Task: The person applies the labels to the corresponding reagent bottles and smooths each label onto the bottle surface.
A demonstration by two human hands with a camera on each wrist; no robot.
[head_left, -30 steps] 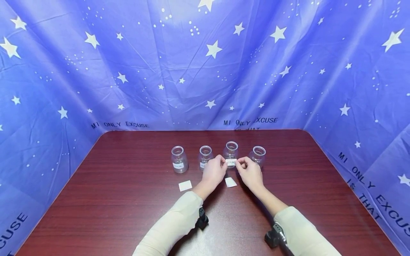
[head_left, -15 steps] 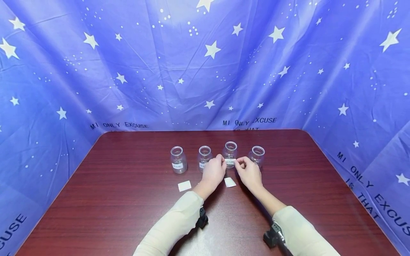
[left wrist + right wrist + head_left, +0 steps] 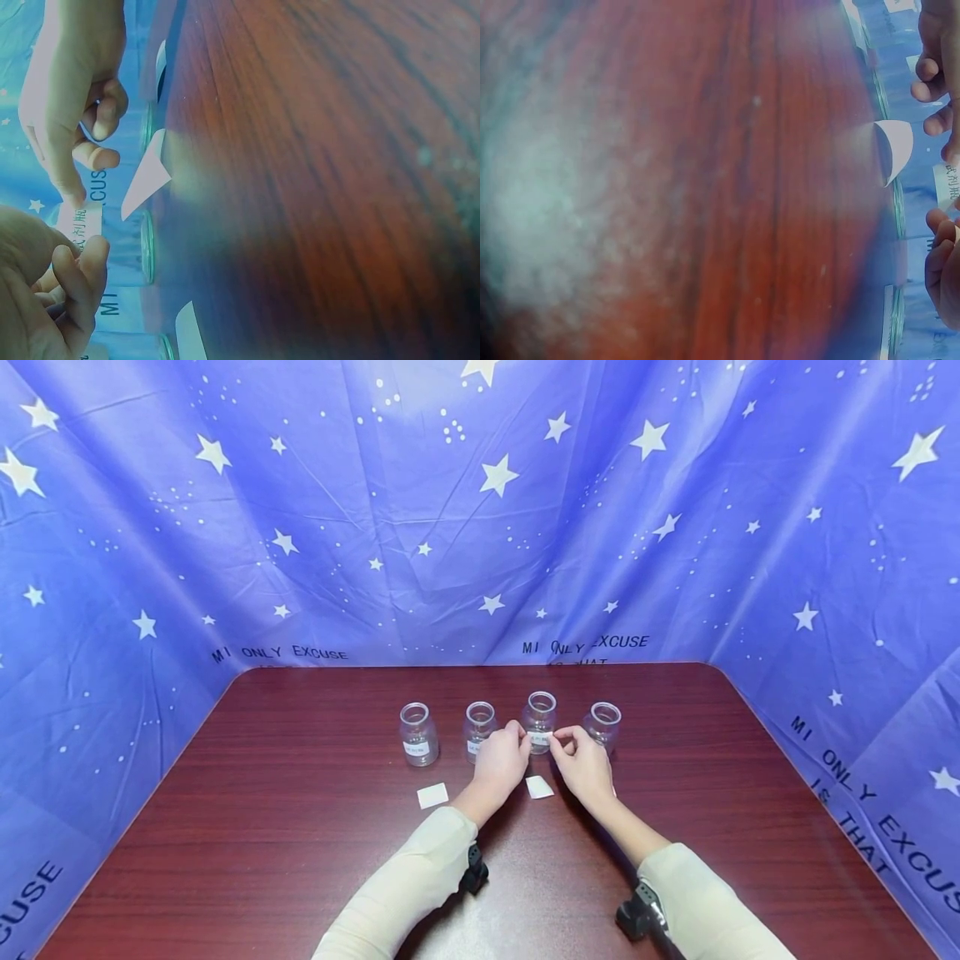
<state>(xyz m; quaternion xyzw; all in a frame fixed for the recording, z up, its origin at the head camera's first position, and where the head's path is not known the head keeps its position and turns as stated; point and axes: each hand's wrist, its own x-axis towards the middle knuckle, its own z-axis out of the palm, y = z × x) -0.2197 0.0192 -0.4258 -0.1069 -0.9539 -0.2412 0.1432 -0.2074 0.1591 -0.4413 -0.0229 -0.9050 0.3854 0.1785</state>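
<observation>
Between my two hands a white label (image 3: 540, 738) with printed characters lies at the front of a clear glass jar (image 3: 541, 718), third from the left. My left hand (image 3: 501, 767) pinches the label's left end, thumb and fingertips together. At the opposite end, the fingertips of my right hand (image 3: 587, 768) pinch it too. In the left wrist view the printed label (image 3: 88, 217) shows between both sets of fingertips. Whether its whole back touches the glass cannot be told. My left hand partly covers the second jar (image 3: 480, 720), my right hand the fourth jar (image 3: 603, 723).
The leftmost jar (image 3: 420, 731) carries a printed label, as does the second. Two white paper pieces (image 3: 432, 796) lie in front of the row, one a curled slip (image 3: 539, 787) below the third jar. A starry blue curtain (image 3: 420, 510) surrounds the dark red table (image 3: 262, 827).
The label has shifted slightly up and toward the third jar's glass, and its tilt has changed a little. Both hands keep nearly the same place.
</observation>
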